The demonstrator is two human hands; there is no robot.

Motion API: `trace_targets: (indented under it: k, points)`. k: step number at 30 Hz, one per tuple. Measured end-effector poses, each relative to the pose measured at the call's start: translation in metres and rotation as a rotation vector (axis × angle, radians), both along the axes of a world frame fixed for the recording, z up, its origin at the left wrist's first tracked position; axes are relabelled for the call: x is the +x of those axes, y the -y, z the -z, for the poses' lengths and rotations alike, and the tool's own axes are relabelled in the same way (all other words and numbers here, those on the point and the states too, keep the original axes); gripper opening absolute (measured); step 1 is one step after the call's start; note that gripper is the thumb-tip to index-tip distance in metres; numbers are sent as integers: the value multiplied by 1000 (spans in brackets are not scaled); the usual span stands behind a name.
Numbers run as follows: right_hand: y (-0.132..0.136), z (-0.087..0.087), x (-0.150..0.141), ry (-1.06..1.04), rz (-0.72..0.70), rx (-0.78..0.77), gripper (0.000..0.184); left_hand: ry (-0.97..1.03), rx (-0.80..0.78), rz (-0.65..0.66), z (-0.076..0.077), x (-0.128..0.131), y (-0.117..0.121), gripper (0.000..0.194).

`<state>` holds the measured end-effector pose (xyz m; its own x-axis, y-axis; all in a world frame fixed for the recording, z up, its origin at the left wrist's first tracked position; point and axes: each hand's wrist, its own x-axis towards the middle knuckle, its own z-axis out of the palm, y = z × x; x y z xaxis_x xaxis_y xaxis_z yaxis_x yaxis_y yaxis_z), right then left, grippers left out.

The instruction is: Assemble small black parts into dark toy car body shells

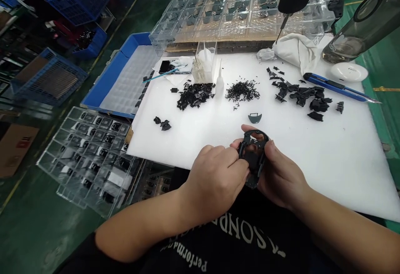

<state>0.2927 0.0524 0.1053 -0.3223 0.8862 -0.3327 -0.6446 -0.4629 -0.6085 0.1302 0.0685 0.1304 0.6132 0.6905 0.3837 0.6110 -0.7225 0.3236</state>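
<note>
My left hand (pixel 214 180) and my right hand (pixel 279 176) both hold a black plastic oval frame (pixel 252 154) above the near part of a white foam mat (pixel 325 157). Its open middle shows my fingers behind it. The fingertips of my left hand press at the frame's left side, and my right fingers wrap its right edge. A small grey-green half-round piece (pixel 255 117) lies on the mat just beyond the frame. A pile of black plastic parts (pixel 301 96) lies to the right, and a heap of tiny black pieces (pixel 242 91) lies at the middle.
Another black parts pile (pixel 194 95) and a small clear box (pixel 204 63) stand on the mat. A blue utility knife (pixel 334 87), white cloth (pixel 295 51) and glass bottle (pixel 362 28) sit at the far right. Clear compartment trays (pixel 89 157) and a blue-rimmed tray (pixel 121 78) lie left.
</note>
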Motion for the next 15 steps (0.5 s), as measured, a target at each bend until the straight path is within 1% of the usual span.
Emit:
trace_targets:
  k: [4,7,11,15]
  points:
    - [0,1,1,22,18,-21,37,60,-44,5,-1,-2,2,15]
    - [-2,-1,2,-4,33,-56,35,191,-86,8,-2,-6,3,10]
    - [-6,-7,4,-31,42,-109,35,371,-152,-1,-6,-18,2,19]
    - [-9,-11,7,-86,8,-128,41,507,-298,-73,-7,-30,-1,24]
